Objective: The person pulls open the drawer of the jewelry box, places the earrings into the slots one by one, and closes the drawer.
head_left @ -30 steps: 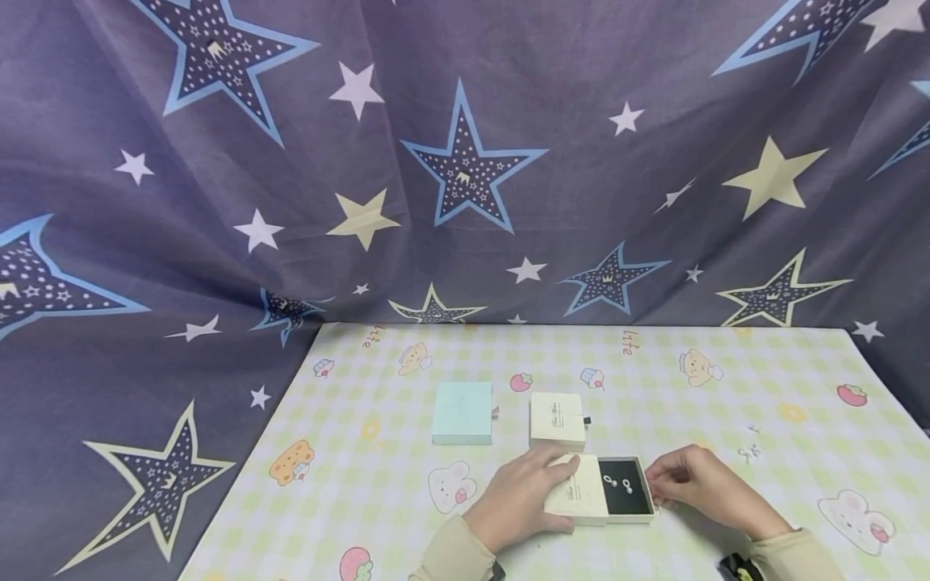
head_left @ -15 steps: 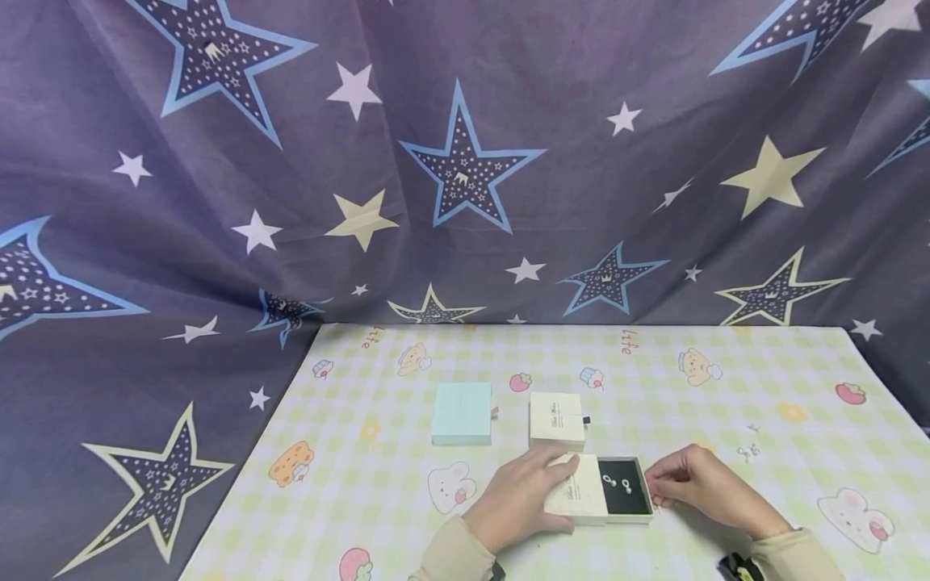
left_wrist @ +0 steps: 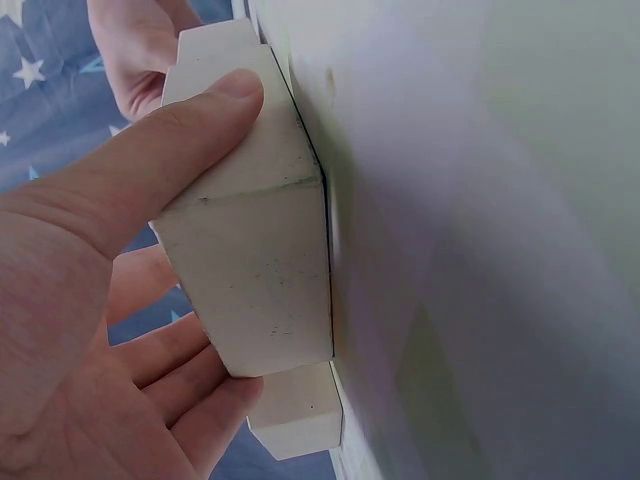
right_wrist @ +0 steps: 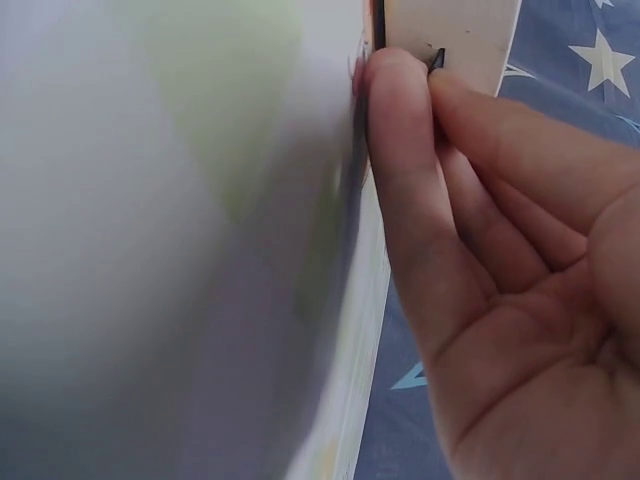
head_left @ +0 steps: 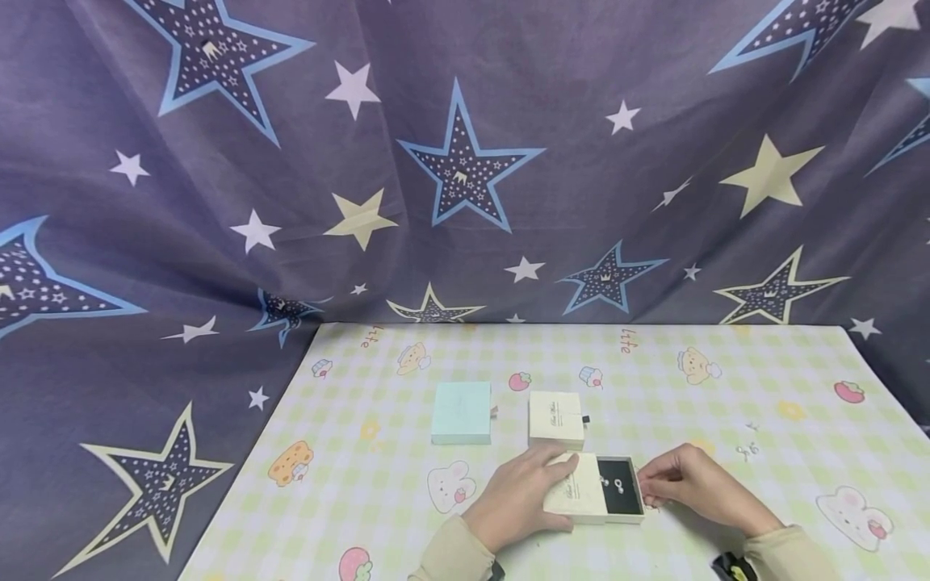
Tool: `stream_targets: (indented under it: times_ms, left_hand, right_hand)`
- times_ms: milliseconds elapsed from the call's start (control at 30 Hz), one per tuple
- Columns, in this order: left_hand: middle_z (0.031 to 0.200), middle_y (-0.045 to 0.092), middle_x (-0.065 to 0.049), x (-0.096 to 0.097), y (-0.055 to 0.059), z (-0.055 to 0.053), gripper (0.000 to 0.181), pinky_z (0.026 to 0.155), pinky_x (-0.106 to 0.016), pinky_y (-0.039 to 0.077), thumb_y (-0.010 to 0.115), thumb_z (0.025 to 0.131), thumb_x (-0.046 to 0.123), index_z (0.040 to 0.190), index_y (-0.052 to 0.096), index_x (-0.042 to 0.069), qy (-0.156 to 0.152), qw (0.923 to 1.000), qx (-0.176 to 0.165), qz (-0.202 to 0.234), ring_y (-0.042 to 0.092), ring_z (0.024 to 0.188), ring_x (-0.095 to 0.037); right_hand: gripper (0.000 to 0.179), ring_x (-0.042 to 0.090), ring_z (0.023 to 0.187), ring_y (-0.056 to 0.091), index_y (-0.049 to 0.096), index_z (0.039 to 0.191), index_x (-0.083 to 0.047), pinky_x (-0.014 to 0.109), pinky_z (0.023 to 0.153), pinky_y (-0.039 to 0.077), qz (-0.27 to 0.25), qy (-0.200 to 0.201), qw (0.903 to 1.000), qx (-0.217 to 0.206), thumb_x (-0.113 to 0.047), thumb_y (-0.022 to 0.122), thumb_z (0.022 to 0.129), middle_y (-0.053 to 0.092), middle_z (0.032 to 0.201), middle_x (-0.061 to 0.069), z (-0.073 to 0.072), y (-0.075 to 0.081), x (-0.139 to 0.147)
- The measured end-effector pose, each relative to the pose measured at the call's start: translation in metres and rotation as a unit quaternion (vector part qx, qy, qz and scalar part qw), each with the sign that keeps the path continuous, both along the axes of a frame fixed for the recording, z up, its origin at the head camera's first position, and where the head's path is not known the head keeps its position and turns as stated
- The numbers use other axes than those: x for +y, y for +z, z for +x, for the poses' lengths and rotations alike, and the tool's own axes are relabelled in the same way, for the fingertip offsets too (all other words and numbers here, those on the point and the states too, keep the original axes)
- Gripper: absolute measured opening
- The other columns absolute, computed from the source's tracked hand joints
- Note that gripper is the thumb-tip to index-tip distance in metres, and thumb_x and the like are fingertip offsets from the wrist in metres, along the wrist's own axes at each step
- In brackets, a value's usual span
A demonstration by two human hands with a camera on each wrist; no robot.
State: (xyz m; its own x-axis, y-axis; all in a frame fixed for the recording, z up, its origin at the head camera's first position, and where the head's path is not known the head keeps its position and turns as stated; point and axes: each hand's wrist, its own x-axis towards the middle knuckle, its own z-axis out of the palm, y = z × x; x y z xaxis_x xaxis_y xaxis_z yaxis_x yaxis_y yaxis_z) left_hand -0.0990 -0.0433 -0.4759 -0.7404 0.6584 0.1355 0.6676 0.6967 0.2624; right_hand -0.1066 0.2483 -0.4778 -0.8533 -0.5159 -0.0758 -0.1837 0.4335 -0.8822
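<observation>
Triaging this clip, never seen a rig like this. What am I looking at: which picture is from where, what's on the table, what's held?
No robot: just a person's two bare hands. The wide picture comes from a camera worn on the head, looking forward and down. The two close-ups come from one camera per wrist, each facing that hand's work; the table looks tipped sideways there.

On the table, before a starry cloth, are a blue box, a closed box, an open box and, further right, tiny silvery pieces.

The left hand grips the open box. The right hand pinches a dark tab on its drawer, which is partly out and shows small jewellery.
</observation>
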Motion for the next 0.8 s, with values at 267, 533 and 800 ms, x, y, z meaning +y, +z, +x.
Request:
stream_targets:
  times_ms: [267,533,800]
  left_hand:
    - [0.147,0.049,0.000,0.000,0.000,0.000,0.085,0.106,-0.027,0.045,0.083,0.071,0.050,0.143,0.054,0.017,0.001,1.0000,-0.001,0.000,0.051,0.132,-0.015]
    - [0.147,0.049,0.000,0.001,0.000,0.000,0.085,0.106,-0.028,0.046,0.083,0.071,0.051,0.143,0.054,0.017,0.001,1.0000,-0.003,0.000,0.051,0.132,-0.015]
    - [0.146,0.049,0.000,0.002,0.001,0.001,0.084,0.106,-0.030,0.046,0.083,0.071,0.050,0.143,0.054,0.017,0.005,0.9999,-0.010,-0.003,0.050,0.133,-0.016]
  right_hand:
    - [0.008,0.005,0.064,0.063,0.077,0.088,-0.005,0.024,0.060,0.056,0.005,0.001,1.0000,-0.002,-0.005,0.068,0.089,0.072,0.074,0.000,-0.001,0.001,-0.006]
    - [0.008,0.005,0.063,0.064,0.078,0.089,-0.007,0.023,0.058,0.055,0.019,0.002,0.9998,0.007,-0.009,0.071,0.088,0.073,0.074,-0.003,-0.002,0.002,-0.011]
    - [0.008,0.004,0.060,0.061,0.079,0.088,-0.010,0.023,0.056,0.054,0.020,0.008,0.9997,0.012,-0.011,0.072,0.088,0.072,0.071,-0.002,-0.004,0.004,-0.016]
